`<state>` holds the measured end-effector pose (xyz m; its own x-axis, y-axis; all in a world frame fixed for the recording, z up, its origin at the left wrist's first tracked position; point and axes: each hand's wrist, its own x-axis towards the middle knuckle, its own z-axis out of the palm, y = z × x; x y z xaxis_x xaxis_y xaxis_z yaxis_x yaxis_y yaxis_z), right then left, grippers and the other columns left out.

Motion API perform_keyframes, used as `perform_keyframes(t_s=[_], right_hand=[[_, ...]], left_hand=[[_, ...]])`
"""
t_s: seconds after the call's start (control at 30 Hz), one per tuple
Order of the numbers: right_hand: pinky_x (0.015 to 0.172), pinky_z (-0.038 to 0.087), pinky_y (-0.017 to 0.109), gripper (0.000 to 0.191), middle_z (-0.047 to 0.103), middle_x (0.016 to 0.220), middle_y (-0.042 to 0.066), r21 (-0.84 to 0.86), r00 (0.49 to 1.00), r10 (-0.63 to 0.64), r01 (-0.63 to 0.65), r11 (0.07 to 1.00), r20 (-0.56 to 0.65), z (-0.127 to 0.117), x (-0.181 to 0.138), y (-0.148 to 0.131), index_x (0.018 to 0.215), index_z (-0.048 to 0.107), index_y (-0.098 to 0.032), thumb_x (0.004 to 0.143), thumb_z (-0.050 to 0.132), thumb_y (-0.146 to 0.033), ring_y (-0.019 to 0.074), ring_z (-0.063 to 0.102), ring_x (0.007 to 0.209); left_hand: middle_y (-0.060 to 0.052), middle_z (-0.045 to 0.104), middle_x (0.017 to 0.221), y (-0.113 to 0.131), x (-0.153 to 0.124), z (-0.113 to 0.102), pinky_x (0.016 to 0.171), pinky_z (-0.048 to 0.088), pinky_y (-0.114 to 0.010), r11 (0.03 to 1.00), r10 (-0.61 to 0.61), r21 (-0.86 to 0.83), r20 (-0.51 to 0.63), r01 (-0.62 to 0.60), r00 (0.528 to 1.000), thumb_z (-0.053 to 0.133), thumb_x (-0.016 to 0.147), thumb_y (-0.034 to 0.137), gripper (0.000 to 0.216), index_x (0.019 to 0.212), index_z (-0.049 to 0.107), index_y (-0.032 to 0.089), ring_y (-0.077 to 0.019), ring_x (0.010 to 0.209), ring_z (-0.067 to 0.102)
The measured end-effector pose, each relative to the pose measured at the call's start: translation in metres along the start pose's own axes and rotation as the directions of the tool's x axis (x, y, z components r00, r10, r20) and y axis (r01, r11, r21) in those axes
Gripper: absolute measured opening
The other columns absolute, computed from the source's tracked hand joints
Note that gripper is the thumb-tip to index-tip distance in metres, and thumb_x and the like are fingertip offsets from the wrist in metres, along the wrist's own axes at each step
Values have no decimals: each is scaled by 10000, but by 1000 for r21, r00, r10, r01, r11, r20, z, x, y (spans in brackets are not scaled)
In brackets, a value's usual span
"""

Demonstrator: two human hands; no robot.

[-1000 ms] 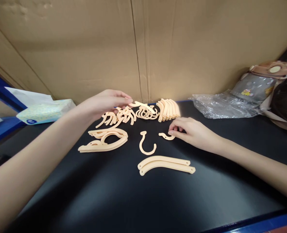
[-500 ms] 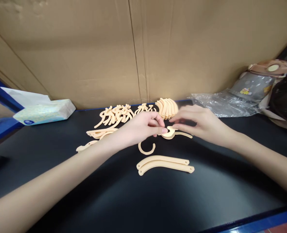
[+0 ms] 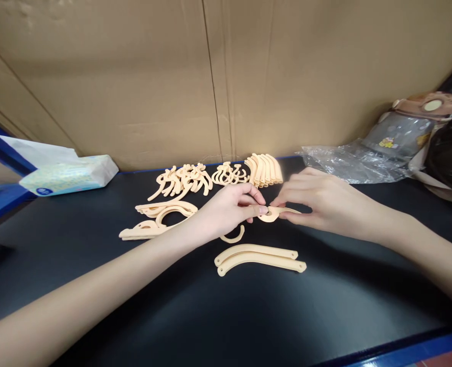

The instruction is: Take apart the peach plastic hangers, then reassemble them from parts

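My left hand [image 3: 229,209] and my right hand [image 3: 317,201] meet above the middle of the black table [image 3: 210,316], both pinching small peach plastic pieces [image 3: 272,213] that they press together. Just under them lies a peach hook [image 3: 233,236], partly hidden by my left hand. Nearer me lie two long curved peach arms [image 3: 260,257], stacked side by side. To the left rests a pile of curved hanger parts [image 3: 160,221].
Along the cardboard wall [image 3: 226,76] sit heaps of small hooks [image 3: 182,181], more hooks [image 3: 229,176] and a row of curved strips [image 3: 264,169]. A tissue pack [image 3: 67,175] lies far left. Crumpled clear plastic [image 3: 348,163] and a bag [image 3: 413,132] sit at right.
My left hand came back from the far hook pile with a piece and joined my right hand over the table's middle; the right hand lifted its small piece off the table.
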<state>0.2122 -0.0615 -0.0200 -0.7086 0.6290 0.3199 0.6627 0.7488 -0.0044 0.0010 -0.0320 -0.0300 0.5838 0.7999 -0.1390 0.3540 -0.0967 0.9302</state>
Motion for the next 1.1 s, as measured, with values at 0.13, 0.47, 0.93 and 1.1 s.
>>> perform_keyframes(t_s=[0.13,0.47,0.93,1.1], right_hand=[[741,364,327,196,699,867,27,-1,1000,13,-13,1000,13,5,-1,3,905,686,-220,920,510,-304,178,600,792],[752,371,334,197,698,877,9,46,993,59,-65,997,106,17,-1,11,909,681,-227,924,524,-346,166,603,787],[755,388,334,184,654,900,21,4,982,137,-139,990,129,19,-1,13,916,652,-215,921,531,-354,186,584,789],[752,389,327,153,650,891,6,38,974,161,-169,985,158,19,-1,16,933,653,-222,916,542,-327,181,580,803]], left_hand=[[15,656,788,-5,-1,-3,650,426,-250,952,192,251,-57,-172,980,595,853,244,53,836,594,193,-123,731,587],[0,675,980,-19,2,-9,885,416,-336,611,409,723,59,-321,911,546,908,237,141,958,678,236,-198,995,560],[-9,692,942,-20,3,-7,846,435,-327,612,374,737,50,-287,926,538,912,200,156,942,690,221,-196,938,589],[0,691,934,-23,2,-8,838,440,-321,592,412,743,52,-311,910,526,917,184,168,943,689,216,-184,918,590]])
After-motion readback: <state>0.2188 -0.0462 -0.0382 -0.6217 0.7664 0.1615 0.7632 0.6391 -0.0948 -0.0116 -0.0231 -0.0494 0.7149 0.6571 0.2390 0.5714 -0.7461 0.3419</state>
